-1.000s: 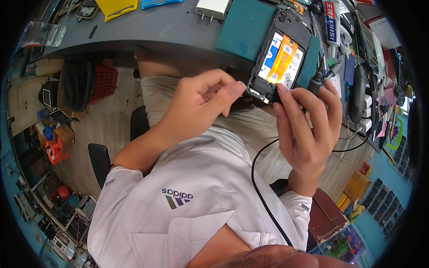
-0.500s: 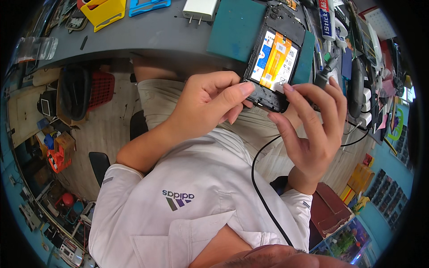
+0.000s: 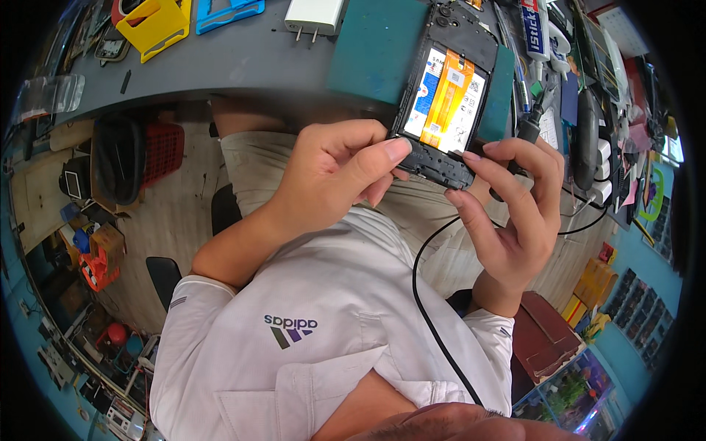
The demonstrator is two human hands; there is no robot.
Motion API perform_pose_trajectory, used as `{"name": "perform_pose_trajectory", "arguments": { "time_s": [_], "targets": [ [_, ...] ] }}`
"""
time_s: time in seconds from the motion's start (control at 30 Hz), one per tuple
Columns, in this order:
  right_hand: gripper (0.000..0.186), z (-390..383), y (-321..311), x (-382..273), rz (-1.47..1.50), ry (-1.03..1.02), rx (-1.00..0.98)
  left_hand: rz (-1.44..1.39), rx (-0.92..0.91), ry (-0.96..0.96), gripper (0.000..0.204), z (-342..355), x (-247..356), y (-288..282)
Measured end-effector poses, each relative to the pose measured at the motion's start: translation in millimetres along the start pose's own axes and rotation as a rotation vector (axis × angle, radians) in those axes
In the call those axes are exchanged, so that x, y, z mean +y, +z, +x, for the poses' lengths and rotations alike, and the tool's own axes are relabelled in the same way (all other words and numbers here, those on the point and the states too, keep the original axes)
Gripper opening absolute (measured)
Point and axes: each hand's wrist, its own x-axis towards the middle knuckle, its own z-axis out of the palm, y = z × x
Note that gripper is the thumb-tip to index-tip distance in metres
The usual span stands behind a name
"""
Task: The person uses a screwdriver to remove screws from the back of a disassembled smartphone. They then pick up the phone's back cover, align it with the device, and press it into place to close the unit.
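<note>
An opened smartphone [image 3: 482,55] with its back cover off tilts over the desk's front edge, its lower end toward me. Inside it, a white and blue battery [image 3: 423,103] is crossed by an orange flex cable [image 3: 446,103]. My left hand [image 3: 331,169] is closed on the phone's lower left corner, thumb on top and fingers curled beneath. At the lower right corner, my right hand [image 3: 522,206] has its index fingertip on the top edge and its thumb tip at the bottom end, the other fingers bent and raised. The undersides of both grips are hidden.
A green mat [image 3: 371,51] lies under the phone's far part. Left of it are a white charger [image 3: 314,16], a blue holder [image 3: 229,13] and a yellow holder [image 3: 156,29]. Glue tubes [image 3: 535,33] and tools crowd the right. A black cable [image 3: 416,272] runs across my shirt.
My right index finger has come down along the phone's edge to the lower corner, and its thumb now meets the bottom end. The left hand keeps its hold; the whole view has shifted slightly.
</note>
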Motion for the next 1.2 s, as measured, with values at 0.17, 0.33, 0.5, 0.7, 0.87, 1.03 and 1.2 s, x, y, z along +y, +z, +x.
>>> {"name": "perform_pose_trajectory", "arguments": {
  "time_s": [0.17, 0.33, 0.5, 0.7, 0.87, 1.03, 1.2],
  "targets": [
    [0.041, 2, 5, 4, 0.124, 0.051, 0.006, -0.026, 0.013, 0.007, 0.035, -1, 0, 2],
    [0.042, 2, 4, 6, 0.121, 0.028, -0.009, -0.02, 0.024, -0.014, 0.036, -2, 3, 3],
    [0.042, 1, 6, 5, 0.139, 0.033, 0.0, 0.006, 0.051, 0.002, 0.037, -1, 2, 5],
    [0.042, -3, 10, 9, 0.203, 0.027, 0.006, 0.075, 0.034, 0.079, 0.038, -1, -2, 2],
    [0.042, -6, 15, 9, 0.2, 0.023, 0.035, 0.068, 0.054, 0.072, 0.038, -3, 1, 6],
    [0.041, -7, 15, 7, 0.176, 0.036, 0.031, 0.053, 0.022, 0.018, 0.043, -4, 4, 1],
    [0.04, -5, 13, 6, 0.147, 0.012, 0.027, -0.046, -0.006, 0.044, 0.045, -4, -7, -5]
  ]
}}
